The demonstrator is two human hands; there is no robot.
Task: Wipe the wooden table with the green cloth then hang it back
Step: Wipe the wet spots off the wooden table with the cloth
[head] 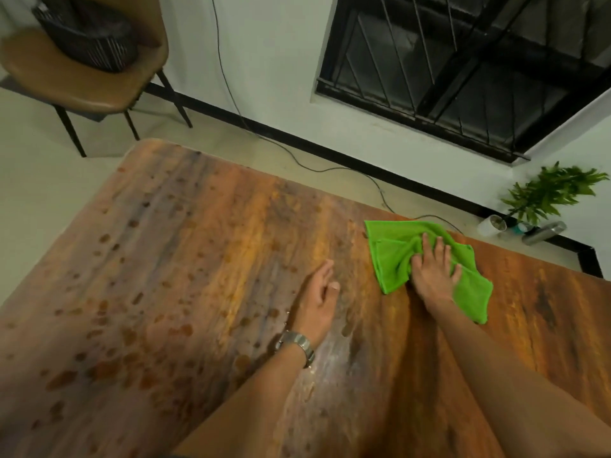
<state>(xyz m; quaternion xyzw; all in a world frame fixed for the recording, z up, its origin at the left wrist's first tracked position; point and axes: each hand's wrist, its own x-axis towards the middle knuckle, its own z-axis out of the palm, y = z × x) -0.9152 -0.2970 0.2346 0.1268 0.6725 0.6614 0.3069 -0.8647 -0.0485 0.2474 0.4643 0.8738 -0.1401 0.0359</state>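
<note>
The wooden table (pixel 205 246) fills most of the view, with many dark wet spots across its left and middle. A bright green cloth (pixel 396 249) lies bunched near the table's far right edge. My right hand (pixel 431 272) presses flat on the cloth, fingers spread and gripping its folds. My left hand (pixel 317 299), with a metal watch on the wrist, hovers or rests just above the bare wood to the left of the cloth, fingers loosely curled and holding nothing.
A brown chair (pixel 82 81) with a dark basket (pixel 89 34) on its seat stands beyond the table's far left corner. A black cable (pixel 297 160) runs along the floor. A potted plant (pixel 549 193), a white cup and a metal bottle sit by the wall under a barred window (pixel 463 71).
</note>
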